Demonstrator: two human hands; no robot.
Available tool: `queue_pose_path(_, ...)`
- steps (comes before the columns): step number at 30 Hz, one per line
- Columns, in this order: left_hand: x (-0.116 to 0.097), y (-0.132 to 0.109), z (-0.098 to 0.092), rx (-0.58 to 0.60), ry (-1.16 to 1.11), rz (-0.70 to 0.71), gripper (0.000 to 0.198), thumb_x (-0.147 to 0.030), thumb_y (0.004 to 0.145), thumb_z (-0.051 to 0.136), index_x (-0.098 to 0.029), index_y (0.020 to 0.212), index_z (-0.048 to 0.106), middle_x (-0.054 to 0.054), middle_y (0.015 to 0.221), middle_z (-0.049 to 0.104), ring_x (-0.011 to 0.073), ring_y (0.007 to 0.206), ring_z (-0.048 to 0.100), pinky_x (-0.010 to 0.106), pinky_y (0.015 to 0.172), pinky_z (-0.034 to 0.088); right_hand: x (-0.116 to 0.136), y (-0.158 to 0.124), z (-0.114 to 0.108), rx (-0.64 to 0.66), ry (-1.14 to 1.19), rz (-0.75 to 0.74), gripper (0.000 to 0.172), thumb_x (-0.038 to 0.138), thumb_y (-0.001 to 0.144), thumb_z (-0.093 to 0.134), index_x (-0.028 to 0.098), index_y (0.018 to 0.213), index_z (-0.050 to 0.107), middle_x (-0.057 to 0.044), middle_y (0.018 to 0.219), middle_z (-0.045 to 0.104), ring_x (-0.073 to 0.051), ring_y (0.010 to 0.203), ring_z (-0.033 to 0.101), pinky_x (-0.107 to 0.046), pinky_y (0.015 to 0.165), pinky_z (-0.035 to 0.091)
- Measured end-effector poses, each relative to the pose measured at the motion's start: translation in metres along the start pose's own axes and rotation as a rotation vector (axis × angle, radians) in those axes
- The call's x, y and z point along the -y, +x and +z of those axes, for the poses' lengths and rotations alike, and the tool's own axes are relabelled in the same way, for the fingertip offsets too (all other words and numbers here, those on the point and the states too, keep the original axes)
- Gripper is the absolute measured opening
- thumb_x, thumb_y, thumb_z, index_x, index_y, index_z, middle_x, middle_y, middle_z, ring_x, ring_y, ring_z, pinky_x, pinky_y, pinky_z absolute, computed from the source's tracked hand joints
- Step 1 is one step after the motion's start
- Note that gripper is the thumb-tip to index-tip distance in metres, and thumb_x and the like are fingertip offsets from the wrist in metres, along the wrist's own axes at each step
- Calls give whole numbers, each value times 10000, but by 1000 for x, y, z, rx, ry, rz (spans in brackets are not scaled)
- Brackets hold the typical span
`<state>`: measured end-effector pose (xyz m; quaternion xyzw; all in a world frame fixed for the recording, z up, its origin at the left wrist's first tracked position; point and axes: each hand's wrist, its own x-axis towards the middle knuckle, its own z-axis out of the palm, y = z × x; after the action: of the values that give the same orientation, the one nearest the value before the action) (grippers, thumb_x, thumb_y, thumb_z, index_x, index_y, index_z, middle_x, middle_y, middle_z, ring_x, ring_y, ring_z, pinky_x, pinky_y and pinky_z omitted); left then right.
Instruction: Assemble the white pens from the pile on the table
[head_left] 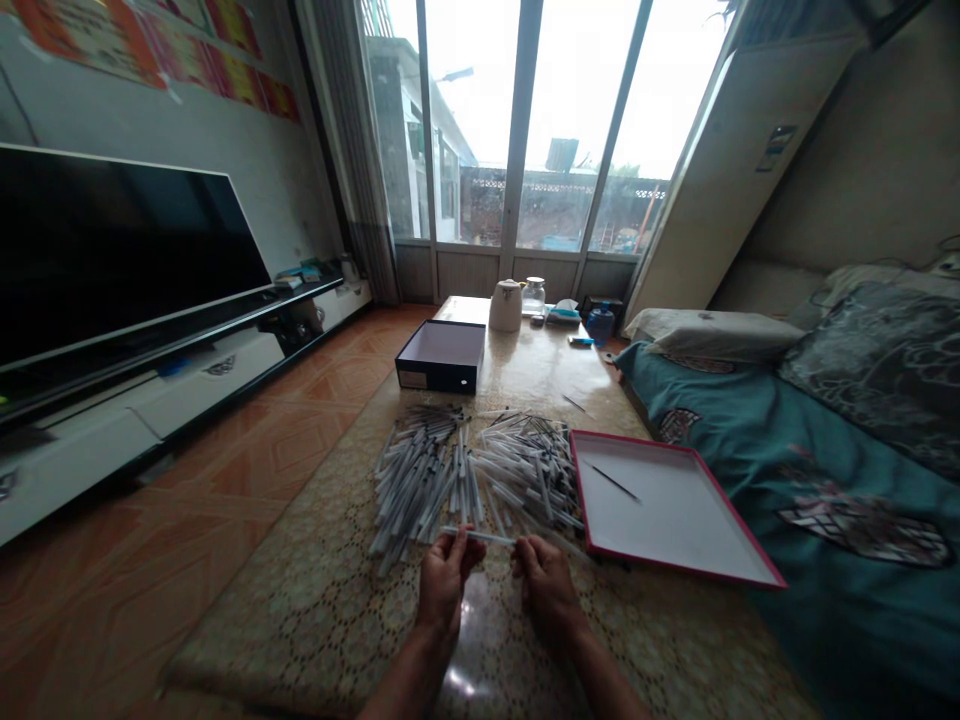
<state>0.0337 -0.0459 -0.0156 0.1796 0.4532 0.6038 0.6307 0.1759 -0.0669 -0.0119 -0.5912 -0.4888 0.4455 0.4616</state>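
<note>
The left hand point(444, 588) and right hand point(541, 585) grip one pen point(480, 536) between nearly closed fingers, at 6 o'clock from the pen pile point(517, 470), with the tray point(637, 446) at 2 o'clock.

I can't read a single word, number or brand anywhere in front of me. Left of the long polished table point(540, 370), high on the wall, a red-and-yellow paper poster point(142, 50) carries printed blocks, but they're too blurred to make out. On the table, the black cardboard box point(442, 375) has a small white label point(412, 378) on its end, its print too small for me. Beyond the table's right side, a tall cream-white cabinet point(720, 170) bears a dark badge point(776, 148), also illegible. The slim white plastic pens point(427, 490) on the table show no marking I can read, including the one between my fingers point(457, 545).
</note>
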Motion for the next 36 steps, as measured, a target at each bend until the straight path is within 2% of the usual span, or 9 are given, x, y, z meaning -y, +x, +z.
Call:
queue_pose_path(3,1,1,-1,-4,-14,-2,255,-286,602,753,-119,759,640,17,606,660,117,568,633,220,592,532,0,0,1,-27,27,-52,333,504,767,512,176,783,570,32,574,546,-81,349,442,-194,338,337)
queue_pose_path(6,2,1,-2,-3,-25,-12,250,-274,609,751,-116,768,640,20,616,666,115,571,635,215,595,532,-1,2,0,-46,36,-57,385,479,739,559,174,974,561,16,635,590,-100,383,491,-201,352,369)
queue_pose_path(10,2,2,-2,3,-27,-16,248,-272,623,743,-113,783,641,25,617,668,118,575,637,219,595,533,-3,2,0,-5,42,-20,377,514,813,430,171,712,551,23,546,550,-74,298,418,-197,302,317)
queue_pose_path(13,2,2,-2,1,-25,-18,246,-271,623,744,-113,784,644,26,620,669,119,576,638,218,592,532,-3,2,1,16,90,-36,331,500,770,510,175,816,549,16,654,593,-67,316,443,-195,310,350)
queue_pose_path(16,3,2,-2,10,-27,-21,263,-278,617,747,-113,794,646,28,633,673,121,584,640,222,597,533,-5,3,1,29,128,-10,401,499,726,570,175,961,536,3,730,623,-72,333,470,-197,312,371)
queue_pose_path(21,3,2,-2,-5,-36,-25,289,-287,592,762,-110,789,645,27,636,672,114,580,635,209,590,529,-10,5,1,48,109,13,432,565,798,421,163,702,547,-5,617,620,-57,279,431,-177,264,279)
queue_pose_path(27,3,3,-3,10,-28,-17,278,-282,599,758,-109,788,648,32,629,670,121,585,638,219,601,533,-6,4,1,42,164,19,376,520,736,550,172,875,569,-6,712,652,-66,302,465,-183,276,325)
queue_pose_path(32,2,1,-2,1,-12,1,270,-282,598,758,-110,777,652,25,623,662,118,569,631,219,582,535,-8,3,3,11,156,13,416,548,801,438,169,660,534,18,535,585,-54,251,403,-172,246,253)
queue_pose_path(36,1,1,-1,0,-19,-10,247,-261,611,751,-110,778,649,26,625,662,118,574,633,219,587,536,-10,3,3,14,199,2,337,506,751,538,170,724,538,4,630,622,-60,290,448,-171,263,303)
